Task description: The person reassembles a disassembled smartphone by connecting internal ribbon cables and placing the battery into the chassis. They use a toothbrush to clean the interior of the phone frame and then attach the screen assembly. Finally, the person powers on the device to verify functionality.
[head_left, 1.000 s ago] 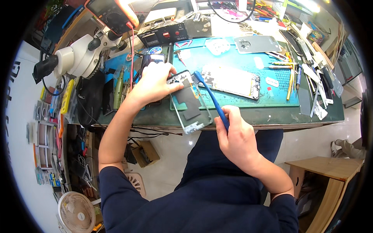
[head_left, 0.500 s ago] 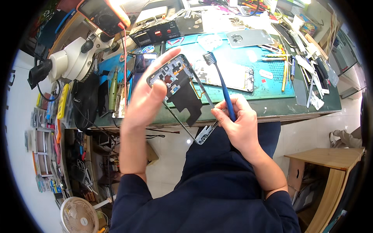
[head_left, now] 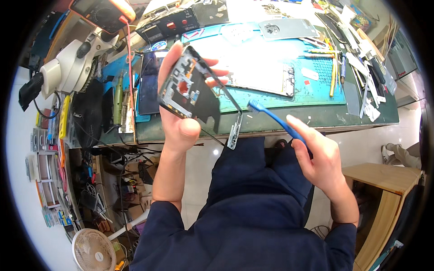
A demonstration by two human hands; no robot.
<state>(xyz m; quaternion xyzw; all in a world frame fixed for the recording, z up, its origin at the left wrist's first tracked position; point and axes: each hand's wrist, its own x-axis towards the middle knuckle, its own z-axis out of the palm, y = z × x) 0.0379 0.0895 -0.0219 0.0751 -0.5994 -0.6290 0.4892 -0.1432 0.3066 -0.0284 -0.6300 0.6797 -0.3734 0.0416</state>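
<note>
My left hand (head_left: 181, 131) grips a disassembled black phone frame (head_left: 203, 104) from behind, its fingers showing past the top corner and side. The frame is tilted over the bench edge, with a metal strip at its lower end. My right hand (head_left: 318, 158) is shut on a blue toothbrush-like brush (head_left: 282, 124), whose bristles point at the frame's right side, a little apart from it. A white phone assembly (head_left: 264, 79) lies on the blue mat (head_left: 271, 106) behind them.
The green bench (head_left: 321, 122) carries a microscope (head_left: 68, 63), a multimeter (head_left: 101, 13), a grey back cover (head_left: 289, 29), a dark phone (head_left: 151, 90) and several screwdrivers (head_left: 334, 74). A wooden cabinet (head_left: 377, 176) is at right, a fan (head_left: 94, 253) at lower left. Another person's legs (head_left: 398, 153) show beyond the cabinet.
My left hand has lifted the phone frame and turned it more on its side. My right hand has moved right with the brush, away from the frame's edge, tilting the brush flatter.
</note>
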